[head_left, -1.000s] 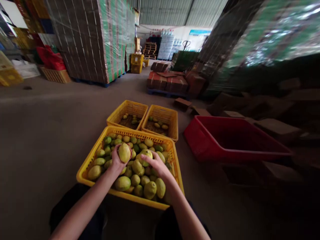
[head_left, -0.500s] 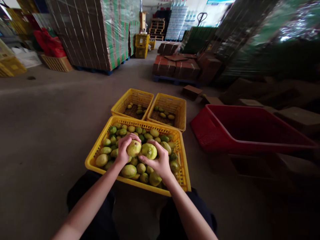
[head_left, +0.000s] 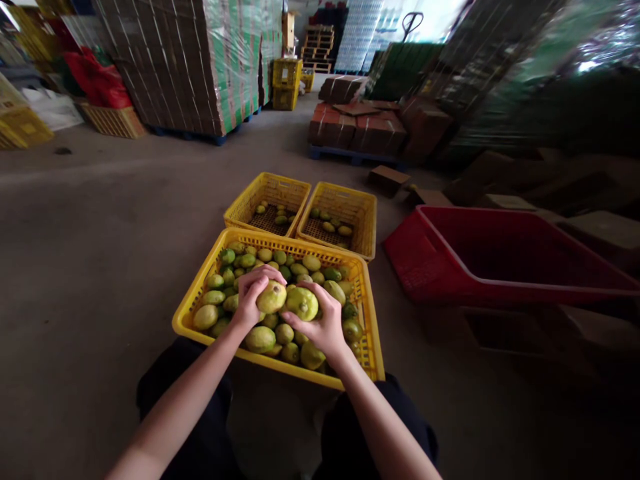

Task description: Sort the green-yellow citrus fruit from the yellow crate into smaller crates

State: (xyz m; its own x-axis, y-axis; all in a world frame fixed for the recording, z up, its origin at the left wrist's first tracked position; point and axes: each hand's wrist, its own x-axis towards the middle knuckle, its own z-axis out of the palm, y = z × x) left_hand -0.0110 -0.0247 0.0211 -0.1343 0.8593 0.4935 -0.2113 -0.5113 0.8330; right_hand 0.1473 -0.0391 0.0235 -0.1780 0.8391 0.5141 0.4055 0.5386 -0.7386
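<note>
Fingers (head_left: 257,283) of the left hand (head_left: 250,300) curl over a yellow fruit (head_left: 271,297), gripping it; those of the right hand (head_left: 323,320) wrap under a greener fruit (head_left: 301,303) and grip that one too. A second ago the left hand held its fruit up alone while the right was only reaching into the pile; since then the right has taken a fruit and the two hands have closed in, so both fruits now sit touching, side by side, just above the heap in the near crate (head_left: 200,293). Both hands are loaded, and the pair is held together over the middle of the crate.

The crate stands on a bare concrete floor (head_left: 100,233). Beyond it, two smaller yellow crates (head_left: 300,200) hold a few fruits each. A red bin (head_left: 500,260) lies to the right. Far back, wrapped pallets of cartons (head_left: 190,60) and brown boxes (head_left: 360,123) fill a dim warehouse.
</note>
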